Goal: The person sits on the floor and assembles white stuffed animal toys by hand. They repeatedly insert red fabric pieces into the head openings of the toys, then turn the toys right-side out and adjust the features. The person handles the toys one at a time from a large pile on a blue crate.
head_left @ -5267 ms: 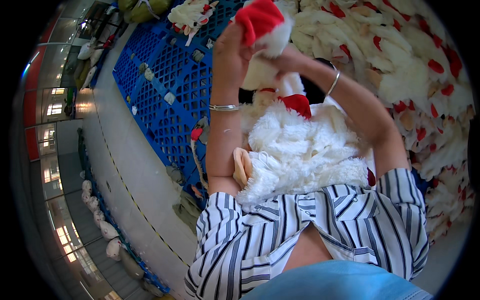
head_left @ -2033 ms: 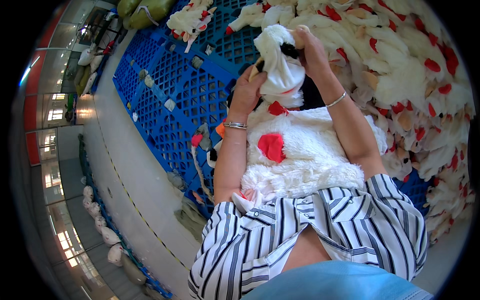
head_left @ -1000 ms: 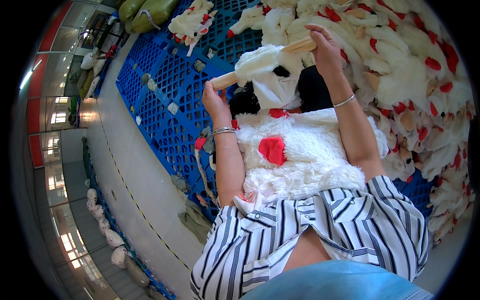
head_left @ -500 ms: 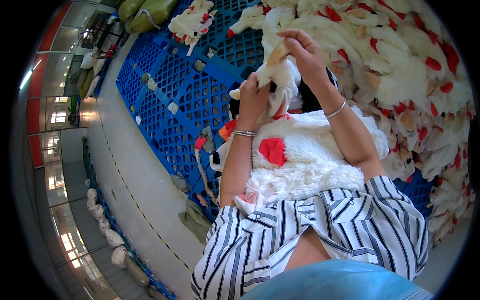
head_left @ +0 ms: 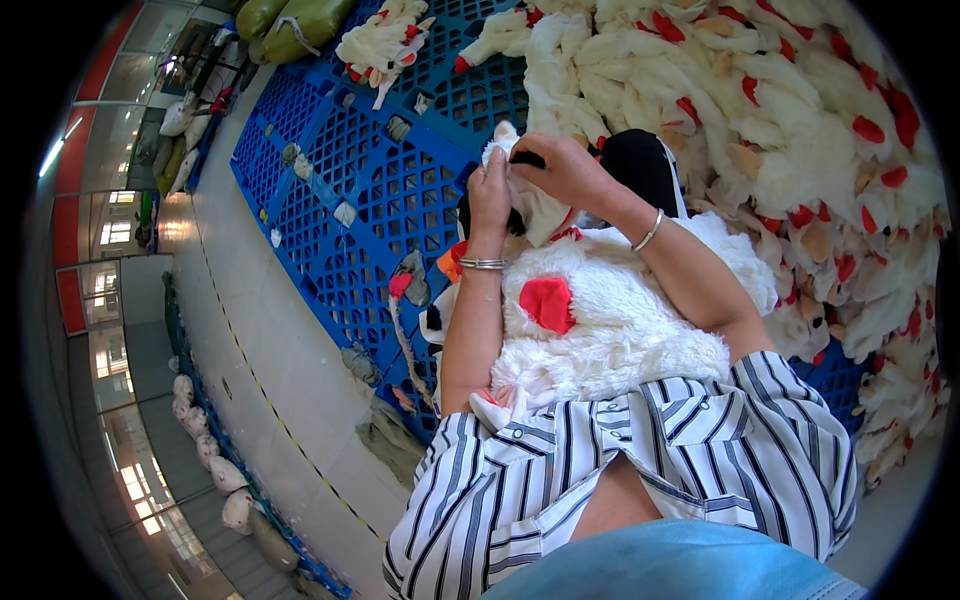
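A small white plush piece (head_left: 541,216) with black patches is held up between my hands, over the far end of my lap. My left hand (head_left: 489,196) grips its left side, fingers closed. From the right, my right hand (head_left: 566,172) pinches the piece near a black fuzzy part; its fingertips are partly hidden. Just below the hands, a shaggy white plush skin (head_left: 625,300) lies across my lap, with a red fabric patch (head_left: 547,305) on its left side. Whether the held piece is joined to this skin cannot be told.
A large heap of unstuffed white plush skins (head_left: 700,110) with red and tan parts fills the right. Blue plastic pallets (head_left: 345,180) lie left and ahead, with one plush skin (head_left: 385,45) on them. Stuffed green sacks (head_left: 300,28) stand at far left.
My right hand has come down and nearer to my left hand. The tan flap it pinched is out of sight, and a black fuzzy part now shows between the hands.
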### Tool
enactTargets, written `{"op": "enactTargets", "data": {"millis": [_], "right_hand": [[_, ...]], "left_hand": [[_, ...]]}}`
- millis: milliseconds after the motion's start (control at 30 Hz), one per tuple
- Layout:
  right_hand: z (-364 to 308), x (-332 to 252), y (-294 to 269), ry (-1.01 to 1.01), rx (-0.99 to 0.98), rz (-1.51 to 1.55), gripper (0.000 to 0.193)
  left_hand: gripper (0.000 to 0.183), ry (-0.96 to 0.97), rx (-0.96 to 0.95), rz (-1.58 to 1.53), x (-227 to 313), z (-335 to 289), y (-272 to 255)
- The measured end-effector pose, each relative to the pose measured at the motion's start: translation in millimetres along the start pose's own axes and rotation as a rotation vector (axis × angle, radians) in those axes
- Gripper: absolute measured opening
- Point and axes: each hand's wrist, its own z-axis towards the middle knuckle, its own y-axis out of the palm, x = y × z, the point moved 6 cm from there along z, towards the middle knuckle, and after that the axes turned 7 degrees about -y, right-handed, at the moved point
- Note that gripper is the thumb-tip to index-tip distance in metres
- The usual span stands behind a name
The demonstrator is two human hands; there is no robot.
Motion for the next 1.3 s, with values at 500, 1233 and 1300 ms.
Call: {"op": "enactTargets", "data": {"millis": [500,1233,1300], "right_hand": [[0.3,37.3,-34.0,0.072,0.208,-0.041,0.016],[-6.5,-16.8,3.7,0.086,-0.093,-0.147,0.036],[-8.1,-8.5,3.3,0.141,-0.066,-0.163,0.037]], "left_hand": [[0.037,-0.116,-0.246,-0.099,-5.0,-7.4,19.2],[0.037,-0.232,-0.031,-0.308,-8.0,-11.0,6.4],[0.041,-0.316,-0.090,-0.419,-16.1,-9.1,7.2]]}}
